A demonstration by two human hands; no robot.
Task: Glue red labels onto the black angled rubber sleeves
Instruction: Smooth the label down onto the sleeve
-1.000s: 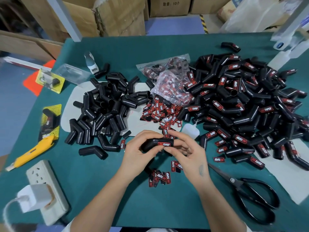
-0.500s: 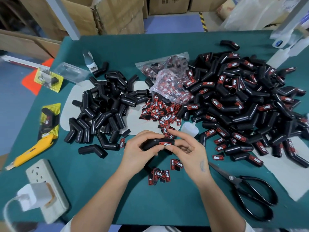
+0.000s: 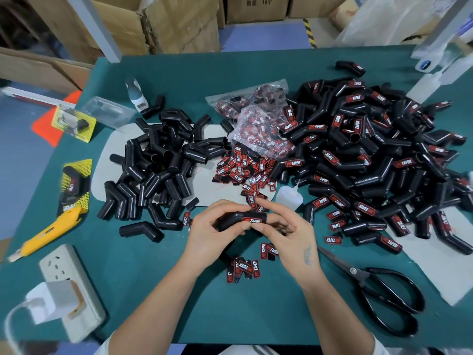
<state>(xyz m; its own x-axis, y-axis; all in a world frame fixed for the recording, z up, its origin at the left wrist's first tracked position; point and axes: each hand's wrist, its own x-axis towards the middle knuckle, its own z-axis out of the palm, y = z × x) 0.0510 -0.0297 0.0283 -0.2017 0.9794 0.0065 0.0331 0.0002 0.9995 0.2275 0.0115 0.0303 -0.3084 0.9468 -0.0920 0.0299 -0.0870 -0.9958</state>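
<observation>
Both hands hold one black angled rubber sleeve (image 3: 236, 219) above the green table. My left hand (image 3: 210, 233) wraps its left end. My right hand (image 3: 289, 230) steadies its right end, fingers against the red label (image 3: 252, 220) on its top. A pile of unlabelled black sleeves (image 3: 156, 165) lies to the left. A large pile of labelled sleeves (image 3: 371, 155) fills the right. Loose red labels (image 3: 243, 170) lie spread in the middle, with a few more labels (image 3: 244, 269) under my hands. A small white glue bottle (image 3: 288, 197) stands just beyond my right hand.
Black scissors (image 3: 378, 290) lie at the right front. A yellow utility knife (image 3: 48, 233) and a white power strip (image 3: 69, 288) with a plugged charger sit at the left front. A clear bag of labels (image 3: 258, 124) lies between the piles. Cardboard boxes (image 3: 163, 24) stand beyond the table.
The hands and the sleeve have stayed in nearly the same spot; my right fingers have shifted slightly along the label. The piles have not moved.
</observation>
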